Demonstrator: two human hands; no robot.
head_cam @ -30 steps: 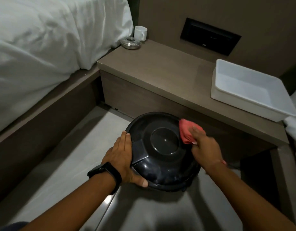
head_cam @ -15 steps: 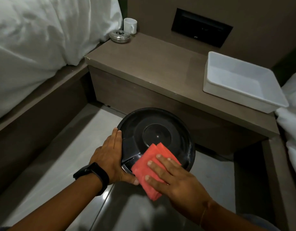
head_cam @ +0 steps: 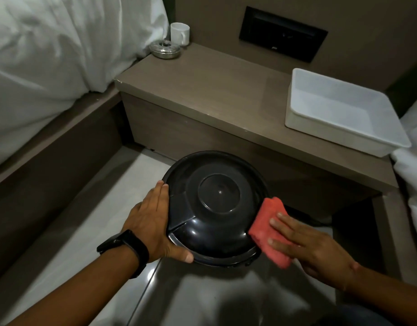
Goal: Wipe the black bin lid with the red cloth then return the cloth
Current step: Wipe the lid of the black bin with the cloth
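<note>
The round black bin lid (head_cam: 215,208) sits on the bin on the floor, just in front of the bedside unit. My left hand (head_cam: 153,220), with a black watch on the wrist, grips the lid's left rim, thumb on the front edge. A folded red cloth (head_cam: 266,227) lies against the lid's right edge. My right hand (head_cam: 306,243) presses flat on the cloth, fingers spread over it.
A low brown bedside unit (head_cam: 214,90) stands behind the bin. On it are a white plastic tray (head_cam: 296,118) at the right, and a white mug (head_cam: 179,34) and a metal dish (head_cam: 165,49) at the back left. White bedding (head_cam: 50,55) flanks the left.
My right hand slid the red cloth from the lid's front left round to its right edge. My left hand stayed on the left rim.
</note>
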